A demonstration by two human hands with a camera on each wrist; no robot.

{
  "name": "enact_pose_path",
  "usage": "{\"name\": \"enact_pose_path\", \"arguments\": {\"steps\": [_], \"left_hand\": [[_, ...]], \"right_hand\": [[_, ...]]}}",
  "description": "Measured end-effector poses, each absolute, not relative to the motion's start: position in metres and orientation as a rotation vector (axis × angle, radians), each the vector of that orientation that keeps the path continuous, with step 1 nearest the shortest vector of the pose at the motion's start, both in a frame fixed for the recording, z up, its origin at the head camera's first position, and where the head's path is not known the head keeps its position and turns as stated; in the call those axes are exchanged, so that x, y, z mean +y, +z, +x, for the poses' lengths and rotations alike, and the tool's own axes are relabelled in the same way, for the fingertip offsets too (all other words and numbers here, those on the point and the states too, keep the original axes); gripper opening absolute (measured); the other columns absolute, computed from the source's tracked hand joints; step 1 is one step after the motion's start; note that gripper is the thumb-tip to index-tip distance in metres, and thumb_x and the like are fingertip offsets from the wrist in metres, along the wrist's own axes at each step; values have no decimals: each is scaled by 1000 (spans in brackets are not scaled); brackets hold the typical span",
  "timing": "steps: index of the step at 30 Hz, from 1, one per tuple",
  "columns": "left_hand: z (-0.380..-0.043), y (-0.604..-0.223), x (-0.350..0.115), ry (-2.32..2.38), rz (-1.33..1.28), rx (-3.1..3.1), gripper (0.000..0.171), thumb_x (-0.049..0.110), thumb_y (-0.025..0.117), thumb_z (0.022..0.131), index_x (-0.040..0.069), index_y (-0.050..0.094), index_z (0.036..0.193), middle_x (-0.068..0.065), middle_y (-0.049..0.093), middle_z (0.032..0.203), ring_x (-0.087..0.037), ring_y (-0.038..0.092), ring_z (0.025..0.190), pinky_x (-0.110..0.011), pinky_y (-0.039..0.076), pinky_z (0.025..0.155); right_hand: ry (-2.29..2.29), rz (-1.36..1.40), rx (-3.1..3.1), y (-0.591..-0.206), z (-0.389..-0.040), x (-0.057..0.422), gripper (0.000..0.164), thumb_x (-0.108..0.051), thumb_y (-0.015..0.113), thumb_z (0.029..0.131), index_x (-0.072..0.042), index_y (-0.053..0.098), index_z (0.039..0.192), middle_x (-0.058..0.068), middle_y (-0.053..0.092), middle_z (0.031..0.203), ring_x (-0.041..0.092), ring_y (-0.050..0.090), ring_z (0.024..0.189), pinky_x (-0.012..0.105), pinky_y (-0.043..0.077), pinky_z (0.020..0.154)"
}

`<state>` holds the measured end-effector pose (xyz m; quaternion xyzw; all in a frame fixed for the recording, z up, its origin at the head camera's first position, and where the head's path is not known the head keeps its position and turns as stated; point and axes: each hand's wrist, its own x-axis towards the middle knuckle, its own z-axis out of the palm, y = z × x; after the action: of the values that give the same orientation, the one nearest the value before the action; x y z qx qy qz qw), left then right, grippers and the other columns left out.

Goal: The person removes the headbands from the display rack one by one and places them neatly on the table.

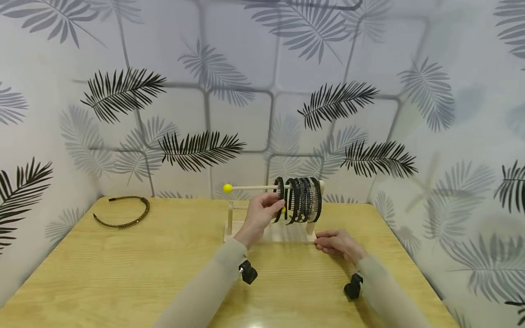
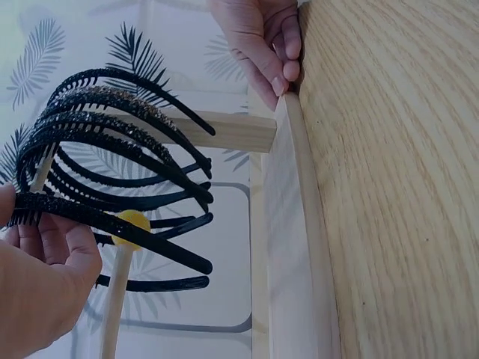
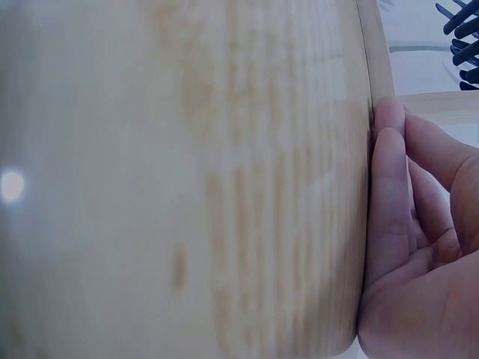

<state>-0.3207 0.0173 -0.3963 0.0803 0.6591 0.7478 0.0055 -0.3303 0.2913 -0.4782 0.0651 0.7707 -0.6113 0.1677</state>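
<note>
In the head view, a wooden headband stand (image 1: 268,235) with two rods stands at the middle of the table's back part. My left hand (image 1: 260,213) pinches a black headband (image 2: 161,243) that hangs round the upper rod (image 1: 254,187). Farther right along the rods hangs a row of several black headbands (image 1: 303,200), some of them glittery. The yellow ball (image 2: 131,229) at the lower rod's tip shows beside the held band in the left wrist view. With thumb and fingertips, my right hand (image 1: 338,243) holds the right front corner of the stand's base, low against the table.
Another headband (image 1: 148,208), brownish gold, lies on the wooden table (image 1: 164,269) at the back left. A second yellow ball (image 1: 227,188) caps the upper rod's left end. Behind the table rises a leaf-patterned backdrop (image 1: 246,118).
</note>
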Motion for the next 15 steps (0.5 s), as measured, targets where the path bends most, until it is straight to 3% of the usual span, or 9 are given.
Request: {"name": "enact_pose_path", "arguments": {"steps": [8,15], "left_hand": [[-320,-404,3,2319,280,2065,37,12,66,95,2,61,130,-11,65,113,-11,60,91,-23,52,76],[-321,-403,-16,2349,286,2028,30,13,64,96,3,65,124,-2,64,97,-10,55,80,-25,47,71]], "right_hand": [[-1751,186,2195,-481,-326,292,45,-8,66,94,7,54,135,3,75,94,5,70,76,18,57,66],[-1720,193,2206,-479,-329,291,46,-9,66,94,6,54,136,3,75,97,5,70,78,19,57,67]]}}
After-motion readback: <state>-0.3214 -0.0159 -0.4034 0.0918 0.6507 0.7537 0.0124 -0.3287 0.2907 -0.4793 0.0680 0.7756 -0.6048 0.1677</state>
